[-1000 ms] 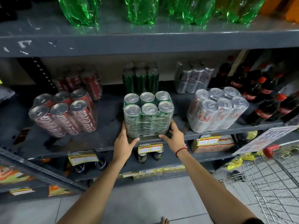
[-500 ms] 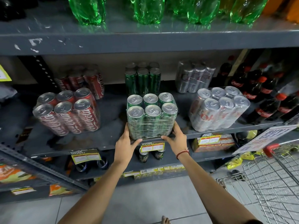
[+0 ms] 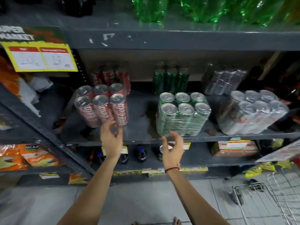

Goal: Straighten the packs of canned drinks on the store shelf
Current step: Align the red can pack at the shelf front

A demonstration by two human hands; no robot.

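Three shrink-wrapped six-packs of cans stand at the front of the grey middle shelf point(image 3: 141, 137): a red cola pack point(image 3: 103, 106) on the left, a green pack point(image 3: 182, 116) in the middle, a silver pack point(image 3: 250, 112) on the right, tilted. My left hand point(image 3: 112, 135) is open, its fingertips just below the red pack's right front corner. My right hand point(image 3: 172, 146) is open, fingers apart, just below the green pack's front left bottom edge, holding nothing. Behind stand another red pack point(image 3: 112, 75), green pack point(image 3: 171, 78) and silver pack point(image 3: 222, 78).
Green plastic bottles point(image 3: 194, 8) stand on the shelf above. A yellow price sign point(image 3: 40, 58) hangs at the upper left. Dark bottles point(image 3: 141, 153) and labels sit on the lower shelf. A wire shopping cart point(image 3: 276, 200) stands at the lower right. Orange snack bags point(image 3: 29, 156) fill the left rack.
Both hands have let go of the green pack. They have moved left, the left hand up to the red pack. The view has swung left.
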